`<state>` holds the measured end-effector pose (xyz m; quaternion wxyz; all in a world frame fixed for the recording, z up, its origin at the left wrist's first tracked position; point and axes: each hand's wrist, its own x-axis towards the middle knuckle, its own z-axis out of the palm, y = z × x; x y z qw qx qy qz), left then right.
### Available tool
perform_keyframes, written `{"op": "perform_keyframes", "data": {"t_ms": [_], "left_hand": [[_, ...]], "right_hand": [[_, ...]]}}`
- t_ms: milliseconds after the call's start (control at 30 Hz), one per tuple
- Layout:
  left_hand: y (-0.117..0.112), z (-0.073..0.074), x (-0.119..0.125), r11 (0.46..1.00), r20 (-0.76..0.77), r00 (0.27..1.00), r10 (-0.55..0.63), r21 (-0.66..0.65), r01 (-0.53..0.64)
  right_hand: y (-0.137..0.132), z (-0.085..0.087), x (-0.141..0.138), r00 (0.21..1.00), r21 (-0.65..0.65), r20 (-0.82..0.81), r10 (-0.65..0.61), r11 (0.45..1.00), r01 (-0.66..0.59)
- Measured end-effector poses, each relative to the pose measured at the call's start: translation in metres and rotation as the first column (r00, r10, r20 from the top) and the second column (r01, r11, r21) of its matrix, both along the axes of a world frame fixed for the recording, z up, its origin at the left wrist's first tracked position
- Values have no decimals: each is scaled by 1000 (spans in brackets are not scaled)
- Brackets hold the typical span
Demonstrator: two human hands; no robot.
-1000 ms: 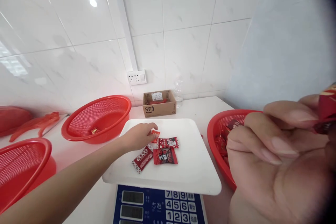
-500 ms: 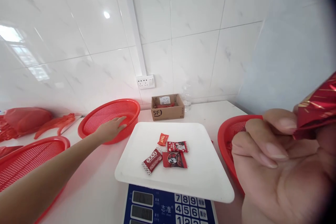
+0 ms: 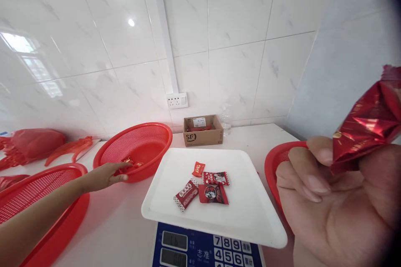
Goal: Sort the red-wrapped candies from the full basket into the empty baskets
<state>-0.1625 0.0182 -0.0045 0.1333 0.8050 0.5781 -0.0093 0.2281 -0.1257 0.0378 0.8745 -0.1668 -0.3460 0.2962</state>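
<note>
My right hand (image 3: 326,192) is raised close on the right, pinching a shiny red foil-wrapped candy (image 3: 365,123) by its lower end. My left hand (image 3: 109,174) reaches over the near edge of a red plastic basket (image 3: 163,133). Its thumb is apart from the fingers, beside a few small wrapped candies (image 3: 137,163) in the basket; the fingertips are partly hidden. Between my hands, a white weighing tray (image 3: 247,212) bears a small orange-red packet (image 3: 198,169), a dotted-end packet (image 3: 186,195), a red-and-white packet (image 3: 216,178) and a dark red packet (image 3: 213,194).
A blue digital scale (image 3: 203,246) supports the tray. Another red basket (image 3: 67,171) stands at the left, a third (image 3: 274,154) behind my right hand. A cardboard box (image 3: 206,137), a clear bottle (image 3: 226,119) and red bags (image 3: 37,144) lie along the tiled wall.
My left hand has moved left and down at the back-left basket, and candies in it now show. My right hand has shifted slightly left, bringing more of the foil-wrapped candy into view.
</note>
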Motion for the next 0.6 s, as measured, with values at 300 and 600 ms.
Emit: {"op": "perform_keyframes", "data": {"t_ms": [300, 600], "left_hand": [[7, 1, -9, 989, -88, 986, 139, 63, -134], [31, 14, -19, 876, -92, 898, 431, 283, -391]], "right_hand": [[3, -1, -5, 995, 24, -31, 95, 995, -95], [7, -1, -8, 996, 66, 33, 84, 994, -86]]}}
